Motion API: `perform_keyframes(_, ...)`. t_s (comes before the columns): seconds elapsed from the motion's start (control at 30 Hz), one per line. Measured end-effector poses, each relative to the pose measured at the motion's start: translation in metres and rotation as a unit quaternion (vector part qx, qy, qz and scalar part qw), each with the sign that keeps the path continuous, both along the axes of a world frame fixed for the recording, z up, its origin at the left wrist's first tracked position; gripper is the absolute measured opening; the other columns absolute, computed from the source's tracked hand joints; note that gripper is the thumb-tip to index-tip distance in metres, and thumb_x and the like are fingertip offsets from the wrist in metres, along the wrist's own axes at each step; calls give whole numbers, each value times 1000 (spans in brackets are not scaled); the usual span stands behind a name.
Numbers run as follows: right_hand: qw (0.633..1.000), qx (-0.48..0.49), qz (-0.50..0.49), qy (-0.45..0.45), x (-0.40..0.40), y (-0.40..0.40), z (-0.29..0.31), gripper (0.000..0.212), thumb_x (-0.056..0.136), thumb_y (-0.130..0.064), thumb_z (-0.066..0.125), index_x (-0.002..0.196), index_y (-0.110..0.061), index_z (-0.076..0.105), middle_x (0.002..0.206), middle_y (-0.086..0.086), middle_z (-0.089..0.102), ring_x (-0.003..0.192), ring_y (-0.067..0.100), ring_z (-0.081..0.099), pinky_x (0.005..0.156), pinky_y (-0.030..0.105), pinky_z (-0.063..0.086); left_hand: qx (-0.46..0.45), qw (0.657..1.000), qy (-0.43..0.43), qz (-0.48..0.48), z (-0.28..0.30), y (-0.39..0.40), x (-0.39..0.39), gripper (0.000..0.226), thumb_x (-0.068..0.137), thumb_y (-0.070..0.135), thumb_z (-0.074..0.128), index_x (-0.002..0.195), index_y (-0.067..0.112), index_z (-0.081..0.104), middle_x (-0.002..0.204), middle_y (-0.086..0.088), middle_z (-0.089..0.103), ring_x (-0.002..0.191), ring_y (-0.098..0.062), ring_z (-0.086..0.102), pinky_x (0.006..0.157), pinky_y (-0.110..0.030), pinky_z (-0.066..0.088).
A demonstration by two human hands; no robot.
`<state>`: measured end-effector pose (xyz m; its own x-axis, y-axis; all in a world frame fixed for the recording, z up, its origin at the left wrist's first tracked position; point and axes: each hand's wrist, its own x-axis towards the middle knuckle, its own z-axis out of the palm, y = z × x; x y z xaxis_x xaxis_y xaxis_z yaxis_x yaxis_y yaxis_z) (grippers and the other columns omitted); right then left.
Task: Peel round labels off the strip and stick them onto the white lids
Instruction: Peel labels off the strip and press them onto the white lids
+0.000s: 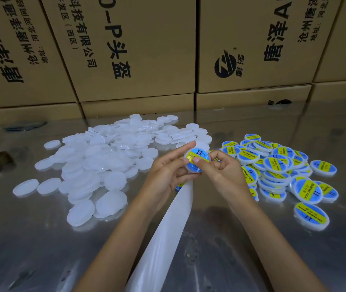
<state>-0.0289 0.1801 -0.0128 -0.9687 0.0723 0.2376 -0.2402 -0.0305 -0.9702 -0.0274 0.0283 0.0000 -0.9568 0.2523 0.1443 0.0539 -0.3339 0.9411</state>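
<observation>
Pressing a blue-and-yellow round label onto a white round plastic lid.
Left hand gripping lid; right hand curled, thumb on label; translucent backing strip trailing beneath both.

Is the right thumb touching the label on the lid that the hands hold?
Touching. The head view shows the right hand pressing its thumb onto the label of the lid.

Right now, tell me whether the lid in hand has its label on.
On: the held lid shows a blue-and-yellow label.
</observation>
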Motion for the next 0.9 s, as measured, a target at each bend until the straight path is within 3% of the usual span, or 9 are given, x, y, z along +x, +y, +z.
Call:
perform_keyframes(0.17, 999, 30, -27, 2, -3, 1, -3, 35, 83, -29, 78, 75, -6, 52, 59, 11, 48, 51, 14, 31, 45, 21, 27, 2, 1000, 0, -4, -1, 1, 0, 39, 102, 0, 46, 131, 17, 66, 124, -16, 70, 114, -34, 68, 88, -35, 59)
perform_keyframes(0.3, 988, 98, -113, 26, -4, -1, -7, 41, 72, -50, 80, 78, -20, 53, 48, -8, 34, 46, 10, 30, 49, 28, 31, 33, 999, -11, -6, -1, 0, 0, 38, 101, 0, 48, 130, 17, 66, 124, -15, 71, 112, -33, 70, 86, -34, 60)
perform_keyframes(0.4, 975, 148, -165, 27, -3, 0, -9, 59, 61, -71, 73, 91, -31, 42, 54, -10, 37, 50, 9, 38, 56, 39, 42, 65, 998, -26, -8, -1, 0, -1, 37, 100, 0, 48, 129, 15, 66, 124, -13, 71, 111, -33, 70, 84, -35, 60)
perform_keyframes(0.57, 944, 271, -182, 52, 1, -6, -15, 63, 63, -90, 51, 75, -28, 42, 61, -16, 49, 57, 9, 47, 52, 30, 33, 125, 990, -52, -44, -1, 3, -1, 40, 94, 2, 49, 129, 11, 67, 128, -20, 67, 117, -37, 66, 93, -38, 58)
perform_keyframes(0.7, 922, 325, -196, 80, 1, -7, -17, 63, 77, -86, 41, 65, -24, 37, 64, -19, 51, 54, 12, 45, 50, 30, 30, 133, 988, -49, -62, -1, 2, -1, 39, 94, 7, 49, 129, 11, 68, 130, -21, 66, 120, -35, 64, 99, -42, 55)
perform_keyframes(0.83, 917, 322, -211, 102, 1, -7, -16, 59, 90, -71, 30, 59, -22, 28, 49, -2, 41, 50, 16, 39, 49, 31, 23, 83, 996, -7, -45, -4, 3, 0, 40, 96, -1, 52, 130, 14, 66, 128, -15, 68, 115, -31, 68, 89, -38, 58)
perform_keyframes(0.9, 923, 307, -207, 102, -1, -6, -16, 52, 97, -59, 33, 59, -24, 30, 48, -3, 37, 53, 21, 38, 51, 34, 25, 35, 999, 23, -32, -6, 3, 1, 44, 96, -6, 56, 134, 16, 63, 124, -13, 71, 112, -30, 70, 87, -35, 59)
